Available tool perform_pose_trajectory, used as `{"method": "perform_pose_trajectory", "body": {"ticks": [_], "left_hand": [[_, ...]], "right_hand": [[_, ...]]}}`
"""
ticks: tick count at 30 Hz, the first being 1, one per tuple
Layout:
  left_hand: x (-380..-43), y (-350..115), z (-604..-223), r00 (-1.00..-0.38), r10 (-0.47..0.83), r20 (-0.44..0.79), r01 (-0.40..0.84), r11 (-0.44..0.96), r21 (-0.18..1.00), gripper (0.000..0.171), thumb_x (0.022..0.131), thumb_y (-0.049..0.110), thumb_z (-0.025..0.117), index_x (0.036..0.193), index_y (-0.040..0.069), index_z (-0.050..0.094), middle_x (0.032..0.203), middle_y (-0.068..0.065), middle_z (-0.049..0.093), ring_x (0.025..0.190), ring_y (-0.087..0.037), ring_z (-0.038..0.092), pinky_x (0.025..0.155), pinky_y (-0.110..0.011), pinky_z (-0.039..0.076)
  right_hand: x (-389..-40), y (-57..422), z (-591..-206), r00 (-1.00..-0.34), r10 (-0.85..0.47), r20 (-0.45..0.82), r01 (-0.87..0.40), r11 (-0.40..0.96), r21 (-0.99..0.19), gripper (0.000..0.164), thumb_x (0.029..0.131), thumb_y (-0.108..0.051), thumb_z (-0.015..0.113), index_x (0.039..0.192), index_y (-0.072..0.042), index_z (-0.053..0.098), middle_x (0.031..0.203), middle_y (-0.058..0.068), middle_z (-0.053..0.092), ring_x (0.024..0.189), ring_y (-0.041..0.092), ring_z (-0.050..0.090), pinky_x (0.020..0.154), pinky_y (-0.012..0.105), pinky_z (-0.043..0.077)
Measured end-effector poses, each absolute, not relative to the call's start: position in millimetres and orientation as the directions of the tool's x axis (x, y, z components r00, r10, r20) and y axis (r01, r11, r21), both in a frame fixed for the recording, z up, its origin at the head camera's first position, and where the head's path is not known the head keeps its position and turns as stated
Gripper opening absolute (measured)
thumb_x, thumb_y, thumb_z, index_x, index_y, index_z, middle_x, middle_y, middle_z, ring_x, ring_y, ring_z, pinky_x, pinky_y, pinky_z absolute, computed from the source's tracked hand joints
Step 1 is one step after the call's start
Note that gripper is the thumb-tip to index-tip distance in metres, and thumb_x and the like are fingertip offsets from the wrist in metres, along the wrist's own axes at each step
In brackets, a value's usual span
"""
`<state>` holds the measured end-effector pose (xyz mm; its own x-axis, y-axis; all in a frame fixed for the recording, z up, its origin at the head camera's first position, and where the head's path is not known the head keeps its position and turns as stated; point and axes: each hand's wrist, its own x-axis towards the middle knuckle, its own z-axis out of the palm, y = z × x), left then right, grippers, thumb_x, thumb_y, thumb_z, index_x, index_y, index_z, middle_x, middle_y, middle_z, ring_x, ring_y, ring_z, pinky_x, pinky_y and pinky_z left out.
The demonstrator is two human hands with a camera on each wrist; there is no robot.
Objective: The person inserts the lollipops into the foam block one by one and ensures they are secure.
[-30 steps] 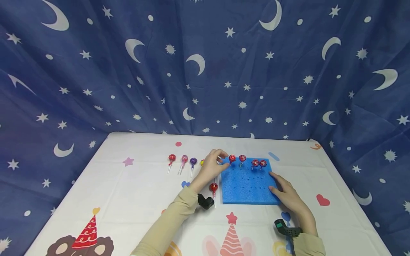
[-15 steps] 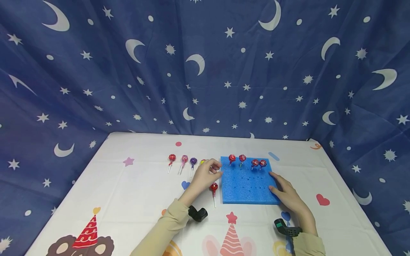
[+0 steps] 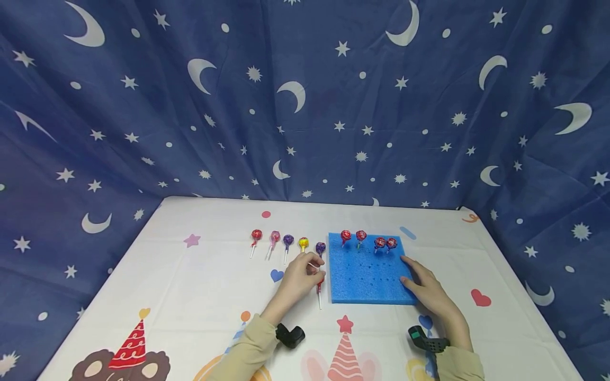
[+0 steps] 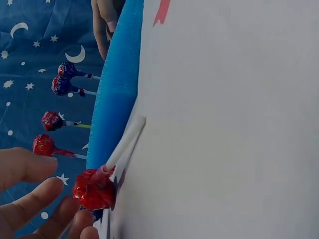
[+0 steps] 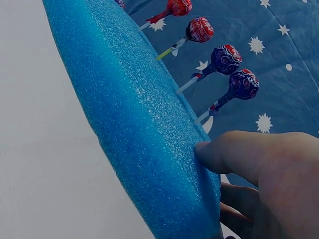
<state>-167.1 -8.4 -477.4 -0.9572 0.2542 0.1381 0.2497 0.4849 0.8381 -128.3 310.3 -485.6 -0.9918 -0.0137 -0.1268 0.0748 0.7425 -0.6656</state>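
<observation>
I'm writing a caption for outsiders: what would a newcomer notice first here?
Probably the bright blue foam block, with four lollipops standing in it near its far edge. Behind the table hangs a dark curtain of moons and stars. Left of the block, the left hand is near a red lollipop, while the right hand touches the block's right side.

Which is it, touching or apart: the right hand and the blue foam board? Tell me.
Touching. The right wrist view shows it: the right hand has its thumb tip against the blue foam board, with no gap between.
</observation>
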Motion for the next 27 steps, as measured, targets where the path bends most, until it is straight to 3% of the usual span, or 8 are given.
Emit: {"method": "perform_pose_trajectory", "body": {"ticks": [5, 27], "left_hand": [[-164.5, -9.1, -480.8, -0.963, 0.235, 0.130, 0.236, 0.505, 0.830, 0.018, 0.079, 0.010, 0.071, 0.096, 0.006, 0.067, 0.094, -0.009, 0.063, 0.085, -0.022, 0.060, 0.072, -0.023, 0.044], [-164.3, -8.0, -486.5, -0.954, 0.291, 0.067, 0.243, 0.626, 0.741, 0.027, 0.076, 0.012, 0.076, 0.102, 0.012, 0.066, 0.088, -0.001, 0.058, 0.079, -0.011, 0.051, 0.066, -0.020, 0.038]], "right_hand": [[-128.9, 310.8, -486.6, -0.993, -0.014, -0.117, 0.069, 0.740, -0.669, 0.061, 0.097, -0.024, 0.051, 0.150, -0.007, 0.026, 0.155, 0.029, 0.019, 0.140, 0.058, 0.011, 0.101, 0.076, 0.017], [-129.6, 310.0, -486.6, -0.989, 0.003, -0.150, 0.102, 0.746, -0.658, 0.062, 0.097, -0.025, 0.050, 0.151, -0.008, 0.025, 0.156, 0.029, 0.017, 0.140, 0.057, 0.010, 0.101, 0.076, 0.018]]}}
